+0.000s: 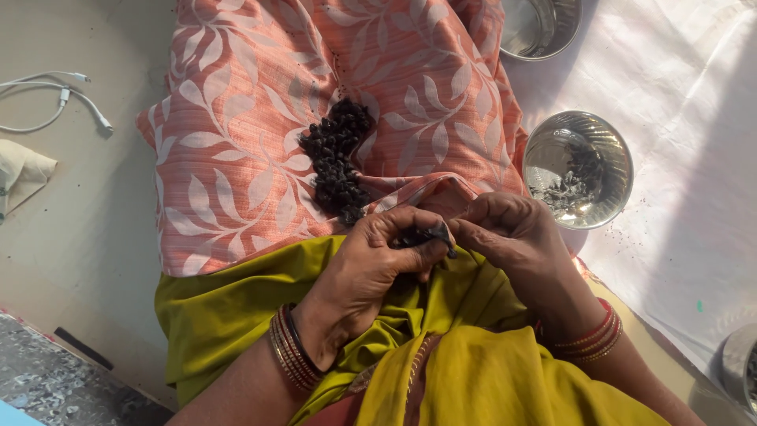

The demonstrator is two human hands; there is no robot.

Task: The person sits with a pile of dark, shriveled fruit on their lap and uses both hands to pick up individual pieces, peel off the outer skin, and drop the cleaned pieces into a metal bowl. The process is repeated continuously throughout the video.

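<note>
**Both hands pinched on one dark pod over the lap**

Observation, head view. The left hand (371, 264) was curled nearly closed, thumb and forefinger pinched on a small dark pod (430, 235). The right hand (516, 237) met it from the other side, fingertips bent in and touching the same pod; its fingers were closed to a pinch, palm hidden. The pod sat between the two hands, just above the green cloth (260, 315) that covered the lap.

A heap of dark pods (335, 158) lay on the pink leaf-patterned cloth (236, 142), near the hands and just beyond the left thumb. To the right of the hands, a steel bowl (607, 142) stood on a white sheet (686, 102); it held a small amount of dark bits with pale flecks. A second steel bowl (540, 28) stood at the top edge, contents not discernible. The rim of a third steel vessel (737, 367) showed at the right edge.

Bangles ringed both wrists. A white cable (59, 99) lay on the floor at upper left, well apart from the hands.
</note>
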